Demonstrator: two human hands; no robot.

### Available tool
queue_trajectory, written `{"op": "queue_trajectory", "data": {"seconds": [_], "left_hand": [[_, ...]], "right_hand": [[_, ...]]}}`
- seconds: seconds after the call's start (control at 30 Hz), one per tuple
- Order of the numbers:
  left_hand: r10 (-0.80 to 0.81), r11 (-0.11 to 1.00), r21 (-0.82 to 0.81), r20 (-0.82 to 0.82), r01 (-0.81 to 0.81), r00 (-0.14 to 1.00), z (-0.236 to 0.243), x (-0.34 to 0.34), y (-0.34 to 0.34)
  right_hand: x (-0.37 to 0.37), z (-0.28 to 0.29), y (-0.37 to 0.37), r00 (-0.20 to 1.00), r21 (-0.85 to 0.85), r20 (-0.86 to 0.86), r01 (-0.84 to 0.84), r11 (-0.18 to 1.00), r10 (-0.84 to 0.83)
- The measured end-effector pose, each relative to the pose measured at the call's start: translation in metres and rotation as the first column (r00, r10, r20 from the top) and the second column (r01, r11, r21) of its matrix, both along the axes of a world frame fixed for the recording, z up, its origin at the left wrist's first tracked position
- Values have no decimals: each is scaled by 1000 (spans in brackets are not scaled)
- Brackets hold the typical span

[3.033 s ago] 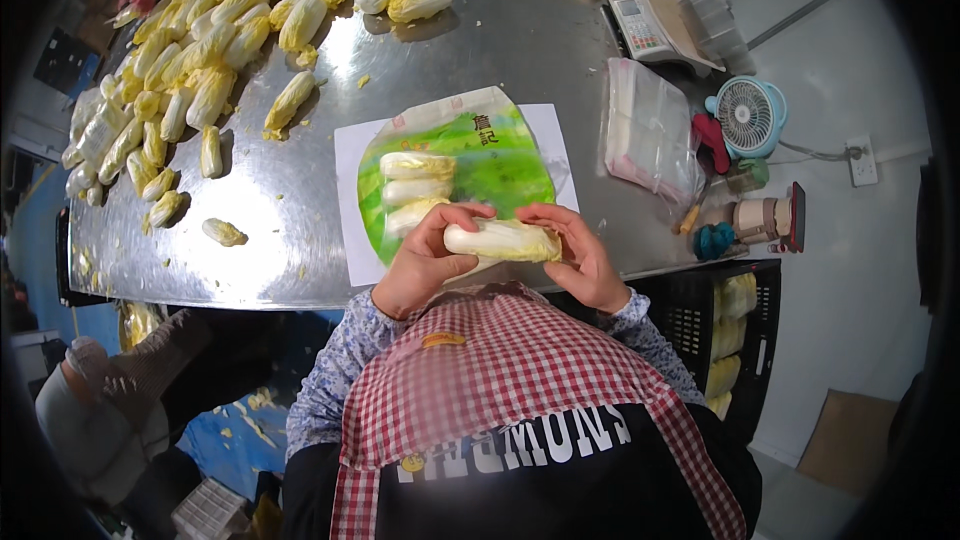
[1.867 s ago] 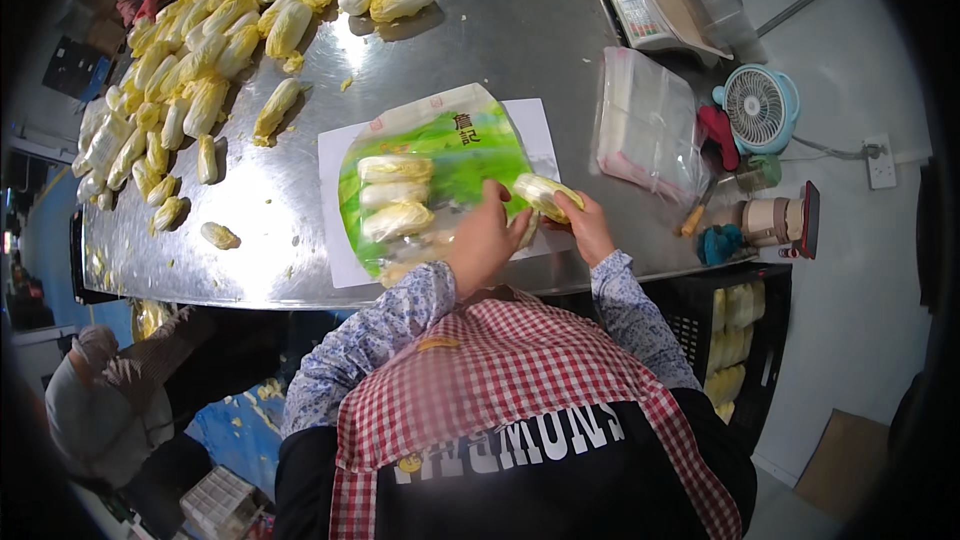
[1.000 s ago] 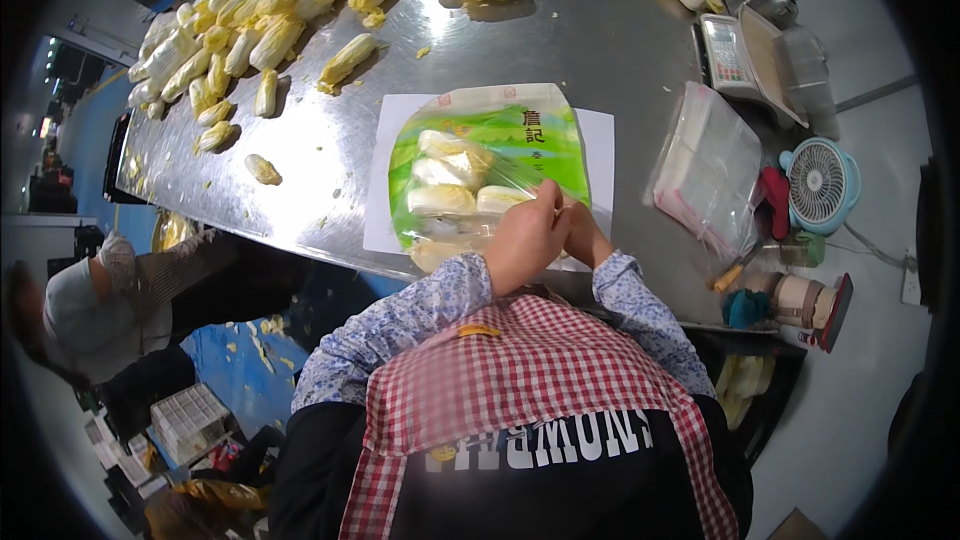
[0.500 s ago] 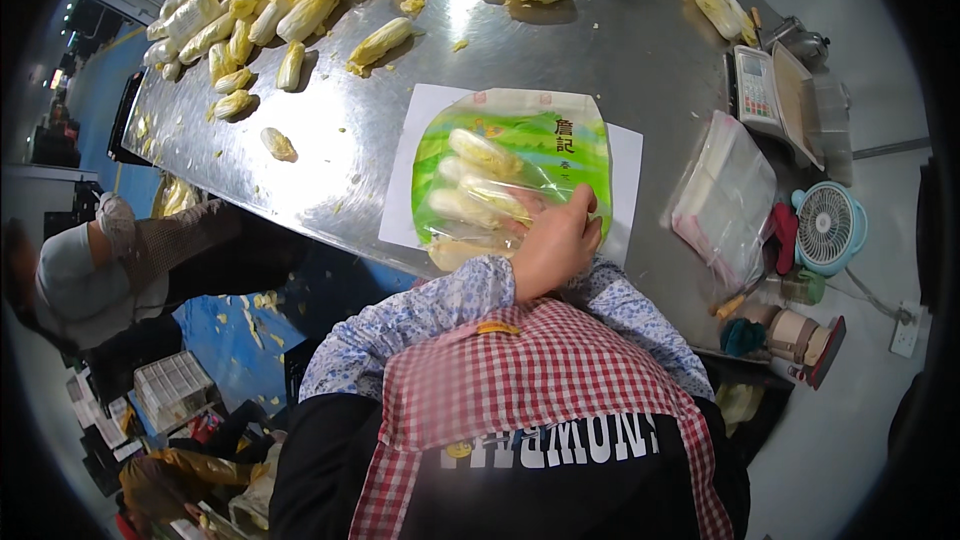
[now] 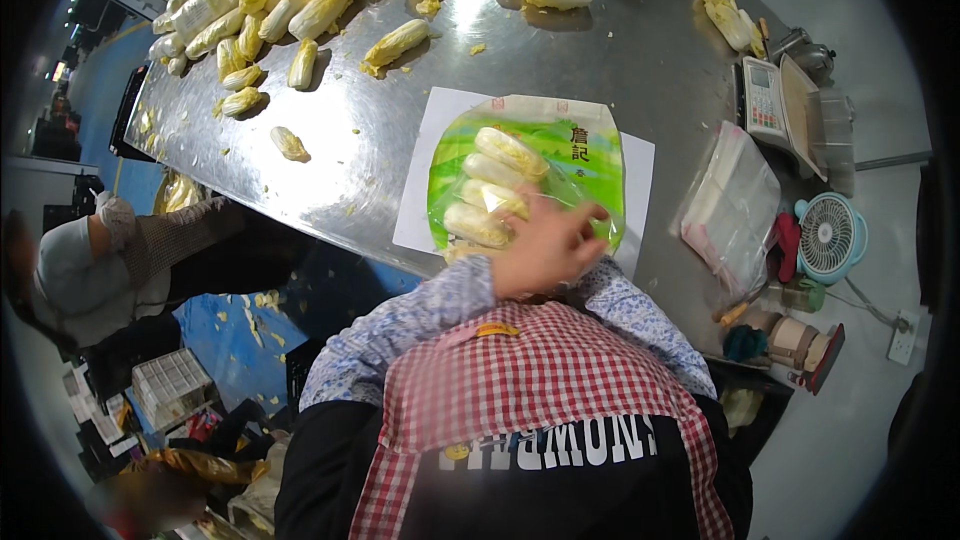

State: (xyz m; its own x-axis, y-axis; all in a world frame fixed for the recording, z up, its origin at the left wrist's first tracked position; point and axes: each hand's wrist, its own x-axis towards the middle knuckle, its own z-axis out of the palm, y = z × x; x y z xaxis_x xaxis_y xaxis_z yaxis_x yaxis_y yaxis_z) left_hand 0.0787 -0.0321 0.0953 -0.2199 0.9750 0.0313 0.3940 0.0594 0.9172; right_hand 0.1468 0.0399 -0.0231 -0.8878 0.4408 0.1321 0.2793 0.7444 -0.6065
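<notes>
A clear bag with green printing [image 5: 460, 135] lies on a white sheet [image 5: 420, 200], with several pale-yellow cabbage heads [image 5: 505, 152] stacked in a column inside. My left hand [image 5: 548, 245] is over the bag's lower right, its fingers curved near the plastic edge but smeared by motion, so I cannot tell what they hold. My right hand is mostly hidden behind it and the plastic; only its floral sleeve [image 5: 625, 315] shows clearly, reaching toward the bag's opening.
The steel table [image 5: 340, 160] holds a heap of cabbages [image 5: 320, 10] at the back left. A scale [image 5: 762, 95], stacked bags [image 5: 730, 210], a small fan [image 5: 830, 235] and a wooden-handled tool [image 5: 732, 313] line the right. A co-worker [image 5: 80, 280] is at the lower left.
The cabbage I held in both hands three seconds ago is no longer held up; cabbages now form a column inside the bag. My left hand has moved over the bag's lower right.
</notes>
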Motion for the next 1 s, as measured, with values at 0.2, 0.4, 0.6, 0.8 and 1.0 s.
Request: {"op": "queue_trajectory", "data": {"seconds": [0.2, 0.4, 0.6, 0.8, 1.0], "left_hand": [[466, 882, 201, -221, -427, 857, -59, -126, -49], [229, 973, 105, -295, -206, 928, -95, -121, -71], [298, 951, 108, -66, -290, 952, -122, -114, -70], [227, 973, 178, -608, -148, 761, -75, -97, -68], [-201, 946, 104, -558, 308, 806, -67, -45, -52]], "right_hand": [[15, 24, -3, 974, -182, 228, 47, 982, -5], [6, 25, -4, 993, -412, 60, -71, 909, 105], [-8, 13, -12, 974, -327, 217, 14, 945, 61], [9, 42, -16, 921, -319, 372, 5, 948, 120], [2, 19, -39, 944, -196, 286, -109, 974, 163]]}}
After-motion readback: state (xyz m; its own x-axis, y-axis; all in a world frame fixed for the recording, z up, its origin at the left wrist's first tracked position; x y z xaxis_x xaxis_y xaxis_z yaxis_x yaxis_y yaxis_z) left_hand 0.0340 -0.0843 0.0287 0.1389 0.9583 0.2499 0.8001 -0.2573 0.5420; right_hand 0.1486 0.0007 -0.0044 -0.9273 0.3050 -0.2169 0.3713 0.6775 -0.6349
